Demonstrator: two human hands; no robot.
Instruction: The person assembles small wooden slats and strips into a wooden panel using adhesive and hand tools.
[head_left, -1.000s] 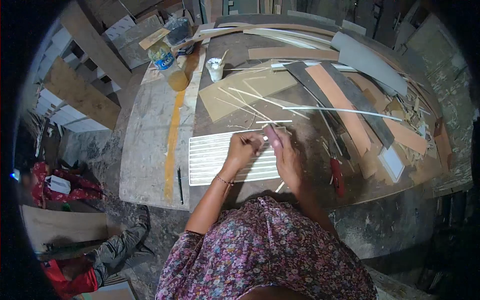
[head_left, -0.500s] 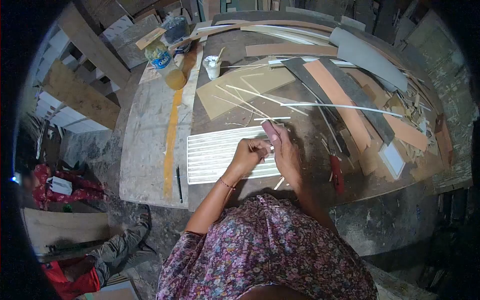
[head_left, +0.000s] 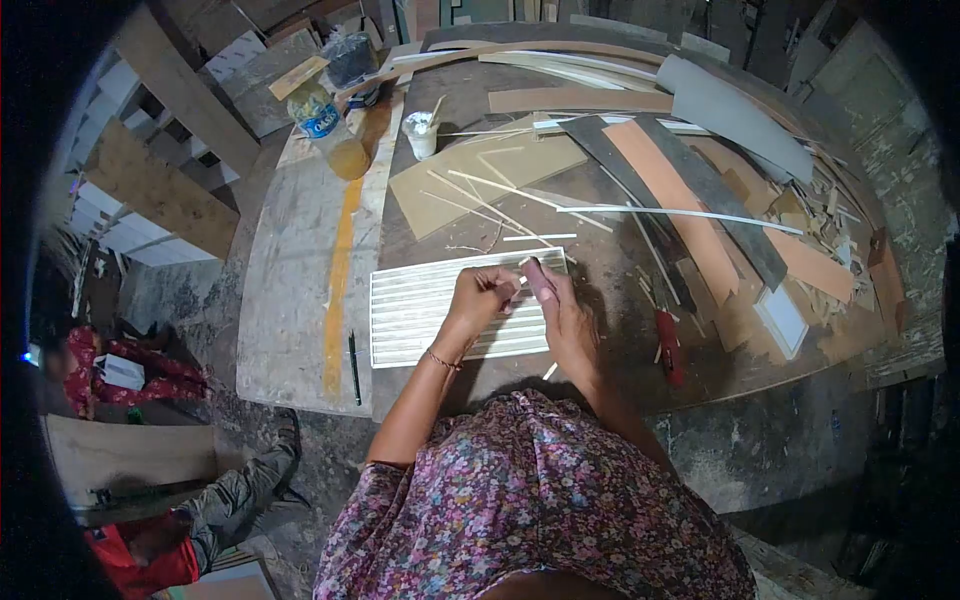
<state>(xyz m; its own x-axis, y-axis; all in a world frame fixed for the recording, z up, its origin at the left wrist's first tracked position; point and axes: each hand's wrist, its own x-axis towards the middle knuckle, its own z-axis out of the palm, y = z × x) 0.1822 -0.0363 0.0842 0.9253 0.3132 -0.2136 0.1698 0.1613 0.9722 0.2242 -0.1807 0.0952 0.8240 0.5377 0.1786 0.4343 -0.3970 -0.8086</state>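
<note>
Close together over a cluttered worktable (head_left: 290, 290), a person's two bare hands work above the right end of a white slatted panel (head_left: 410, 320). The right hand (head_left: 566, 315) is closed around a dull-red block (head_left: 538, 278), which stands out past the thumb near the panel's upper right corner. The left hand (head_left: 480, 300), with a thin bracelet (head_left: 444, 360) at its wrist, has its fingers curled narrowly inward, tips beside a small pale piece (head_left: 522, 282) that shows between the hands; whether those fingers grip it cannot be told.

A dark pencil-like stick (head_left: 355, 368) lies just left of the panel, and a red-handled tool (head_left: 669, 350) rests to the right, near a white-faced offcut (head_left: 782, 320). Beyond the hands, thin wooden sticks (head_left: 500, 190) lie across a tan board (head_left: 425, 200), with a white cup (head_left: 422, 142) at its upper edge and a blue-labelled bottle (head_left: 345, 155) farther left. Orange-brown strips (head_left: 675, 195), a grey curled sheet (head_left: 735, 120) and a heap of shavings (head_left: 825, 225) crowd the right side. At lower left, away from the table, are a person in a red top (head_left: 175, 560) and another in patterned red clothing (head_left: 150, 385).
</note>
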